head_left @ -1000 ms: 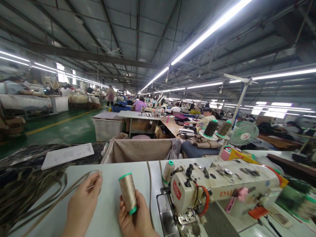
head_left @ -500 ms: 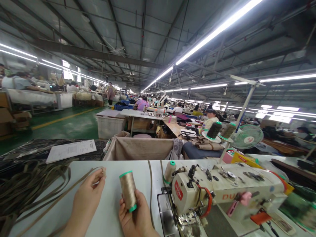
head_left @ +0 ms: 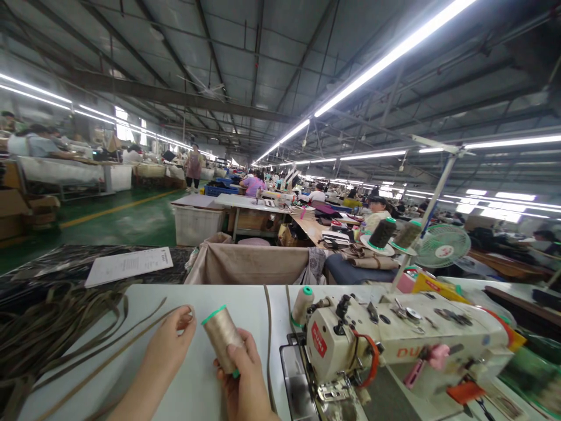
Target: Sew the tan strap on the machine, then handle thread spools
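My right hand point(head_left: 245, 374) is wrapped round a cone-like spool of beige thread point(head_left: 222, 336) with green ends, held tilted above the white tabletop point(head_left: 193, 386). To its left, my left hand point(head_left: 175, 333) has its fingers closed in a pinch. A narrow brown fabric strap point(head_left: 118, 356) runs up to those fingers; its end is hidden there. Beside it, a darker strap point(head_left: 144, 318) lies with its tip loose on the table. A heap of olive-brown straps point(head_left: 56, 333) lies at the far left.
A sewing machine point(head_left: 394, 333) stands on the right, with a small thread spool point(head_left: 303, 305) by its head. Behind the table are a fabric-lined bin point(head_left: 254, 266) and a printed sheet point(head_left: 131, 266). A green fan point(head_left: 442, 245) and thread spools on a stand point(head_left: 382, 234) rise at right.
The spool in my right hand has tipped further left, and my thumb has moved across its side. My left hand has shifted slightly right and down; the darker strap's tip now lies apart from it.
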`<state>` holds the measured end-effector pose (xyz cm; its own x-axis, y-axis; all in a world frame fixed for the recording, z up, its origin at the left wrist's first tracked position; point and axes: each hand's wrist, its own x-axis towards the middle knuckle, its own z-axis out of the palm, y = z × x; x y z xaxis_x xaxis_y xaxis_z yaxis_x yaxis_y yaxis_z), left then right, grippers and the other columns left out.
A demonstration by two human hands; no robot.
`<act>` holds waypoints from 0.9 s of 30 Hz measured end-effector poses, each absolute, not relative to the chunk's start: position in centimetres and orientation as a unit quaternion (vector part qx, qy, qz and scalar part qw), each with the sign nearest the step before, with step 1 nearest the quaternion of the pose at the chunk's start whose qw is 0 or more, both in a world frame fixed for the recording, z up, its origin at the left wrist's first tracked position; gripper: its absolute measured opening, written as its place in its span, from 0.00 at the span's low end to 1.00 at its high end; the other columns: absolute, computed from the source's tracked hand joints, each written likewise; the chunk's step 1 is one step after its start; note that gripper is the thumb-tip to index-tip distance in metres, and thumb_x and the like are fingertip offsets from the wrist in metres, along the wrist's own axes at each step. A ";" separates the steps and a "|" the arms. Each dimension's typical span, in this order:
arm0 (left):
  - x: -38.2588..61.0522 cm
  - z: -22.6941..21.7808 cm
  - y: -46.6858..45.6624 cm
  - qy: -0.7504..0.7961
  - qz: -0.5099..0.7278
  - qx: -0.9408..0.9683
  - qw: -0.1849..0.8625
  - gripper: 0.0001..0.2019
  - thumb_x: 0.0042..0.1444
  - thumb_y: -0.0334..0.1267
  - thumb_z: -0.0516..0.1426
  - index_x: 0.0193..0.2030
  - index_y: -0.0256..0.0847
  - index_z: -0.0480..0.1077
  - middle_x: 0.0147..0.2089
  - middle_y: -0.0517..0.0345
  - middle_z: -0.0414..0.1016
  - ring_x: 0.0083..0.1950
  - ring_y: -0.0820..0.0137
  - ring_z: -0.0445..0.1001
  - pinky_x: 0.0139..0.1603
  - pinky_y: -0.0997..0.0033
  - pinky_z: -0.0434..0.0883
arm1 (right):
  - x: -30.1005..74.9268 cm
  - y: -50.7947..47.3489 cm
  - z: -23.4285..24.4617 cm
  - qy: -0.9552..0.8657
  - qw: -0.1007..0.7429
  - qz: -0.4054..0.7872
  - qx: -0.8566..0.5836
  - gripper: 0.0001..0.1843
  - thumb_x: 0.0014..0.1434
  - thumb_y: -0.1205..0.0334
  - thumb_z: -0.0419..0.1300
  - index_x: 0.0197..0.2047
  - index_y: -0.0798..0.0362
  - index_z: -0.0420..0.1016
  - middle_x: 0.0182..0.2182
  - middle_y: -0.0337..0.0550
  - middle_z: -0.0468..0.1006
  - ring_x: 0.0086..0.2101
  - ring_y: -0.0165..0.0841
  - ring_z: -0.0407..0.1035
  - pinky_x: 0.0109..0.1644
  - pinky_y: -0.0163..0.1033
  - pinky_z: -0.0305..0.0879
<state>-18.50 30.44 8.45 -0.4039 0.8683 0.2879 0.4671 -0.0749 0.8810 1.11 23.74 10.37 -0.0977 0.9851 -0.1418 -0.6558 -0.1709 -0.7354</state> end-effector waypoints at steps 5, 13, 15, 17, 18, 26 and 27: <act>-18.5 6.7 31.1 0.654 0.508 0.524 0.199 0.19 0.55 0.45 0.53 0.50 0.42 0.72 0.47 0.44 0.82 0.49 0.54 0.84 0.59 0.52 0.78 | 1.6 24.2 9.7 -0.420 0.614 0.539 -0.395 0.28 0.48 0.52 0.74 0.50 0.50 0.73 0.40 0.38 0.77 0.31 0.31 0.71 0.28 0.32 0.65; -18.9 6.7 31.3 0.630 0.535 0.511 0.236 0.22 0.55 0.41 0.52 0.55 0.40 0.73 0.51 0.42 0.84 0.54 0.52 0.83 0.66 0.48 0.75 | 1.6 23.0 10.5 -0.473 0.639 0.449 -0.408 0.24 0.60 0.54 0.68 0.57 0.48 0.69 0.47 0.42 0.77 0.44 0.37 0.72 0.51 0.39 0.72; -18.9 7.0 31.1 0.624 0.533 0.517 0.243 0.23 0.55 0.41 0.52 0.56 0.40 0.73 0.53 0.42 0.84 0.57 0.53 0.82 0.68 0.48 0.73 | 1.6 22.5 10.8 -0.499 0.660 0.382 -0.411 0.26 0.61 0.54 0.68 0.60 0.48 0.68 0.52 0.46 0.76 0.50 0.40 0.71 0.59 0.43 0.69; -18.7 7.5 30.9 0.626 0.527 0.522 0.241 0.22 0.57 0.42 0.51 0.56 0.39 0.72 0.56 0.41 0.83 0.59 0.53 0.81 0.69 0.48 0.72 | 1.9 22.0 11.4 -0.544 0.672 0.296 -0.406 0.27 0.61 0.55 0.68 0.62 0.48 0.70 0.55 0.49 0.74 0.55 0.43 0.69 0.65 0.48 0.65; -18.6 7.8 30.7 0.630 0.524 0.522 0.236 0.22 0.58 0.43 0.50 0.56 0.39 0.73 0.57 0.40 0.82 0.60 0.52 0.81 0.70 0.48 0.71 | 2.0 21.7 11.8 -0.563 0.675 0.260 -0.400 0.26 0.61 0.55 0.68 0.61 0.48 0.71 0.56 0.50 0.74 0.57 0.45 0.68 0.67 0.50 0.63; -17.9 10.1 29.4 0.670 0.480 0.529 0.202 0.25 0.61 0.53 0.47 0.50 0.40 0.76 0.55 0.40 0.84 0.59 0.47 0.81 0.64 0.47 0.74 | 3.2 21.4 14.0 -0.655 0.579 0.256 -0.412 0.25 0.55 0.60 0.73 0.56 0.47 0.80 0.51 0.50 0.80 0.53 0.48 0.72 0.63 0.53 0.68; -17.9 10.2 29.4 0.672 0.475 0.530 0.204 0.24 0.61 0.53 0.47 0.50 0.41 0.76 0.54 0.41 0.84 0.58 0.48 0.82 0.63 0.49 0.75 | 3.2 21.7 13.7 -0.660 0.553 0.279 -0.426 0.27 0.52 0.62 0.74 0.56 0.46 0.80 0.51 0.49 0.80 0.53 0.48 0.72 0.64 0.53 0.67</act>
<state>-17.92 29.40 10.15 -0.3553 0.9062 0.2293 0.5188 -0.0129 0.8548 3.19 21.72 13.68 -0.0257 0.8698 0.4928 0.2530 0.4825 -0.8385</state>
